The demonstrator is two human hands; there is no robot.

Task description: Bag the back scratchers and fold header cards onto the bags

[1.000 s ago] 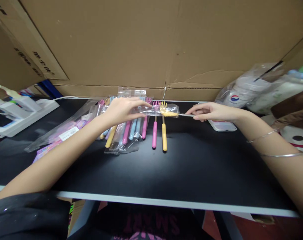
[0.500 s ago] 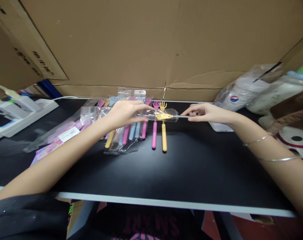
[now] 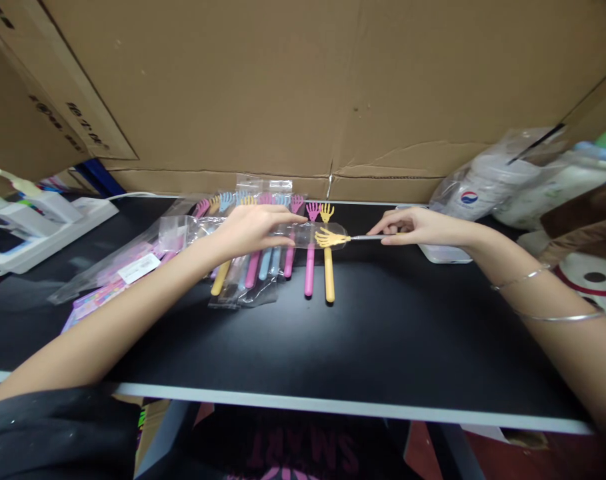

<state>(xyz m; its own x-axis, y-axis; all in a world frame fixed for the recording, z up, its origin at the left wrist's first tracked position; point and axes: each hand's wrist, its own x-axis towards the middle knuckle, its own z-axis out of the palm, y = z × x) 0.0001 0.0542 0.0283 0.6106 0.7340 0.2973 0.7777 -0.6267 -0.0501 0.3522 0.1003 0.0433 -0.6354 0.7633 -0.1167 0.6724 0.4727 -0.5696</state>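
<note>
My right hand (image 3: 407,225) grips a back scratcher (image 3: 370,237) with a thin metal rod and a yellow claw-shaped head. The scratcher lies level and points left; its handle end is mostly hidden by my fingers and palm. My left hand (image 3: 253,232) pinches a long clear plastic sleeve (image 3: 303,233) between thumb and fingers. The yellow head overlaps the sleeve's right end, mostly within its outline. Under them, a pink back scratcher (image 3: 309,273) and a yellow-handled back scratcher (image 3: 329,275) lie side by side on the black table. Left of these, several bagged scratchers (image 3: 251,270) are partly covered by my left hand.
A plastic bag of purple items with a white label (image 3: 139,268) lies beyond my left forearm. A white power strip (image 3: 57,230) is at far left. At right are a clear phone-like case (image 3: 447,255), a bagged Pepsi cup (image 3: 487,183) and a brown bag. Cardboard (image 3: 283,87) walls the back.
My right hand has shifted slightly right with the scratcher, and more of its rod shows. The sleeve's right end has drawn back a little to the left around the yellow head.
</note>
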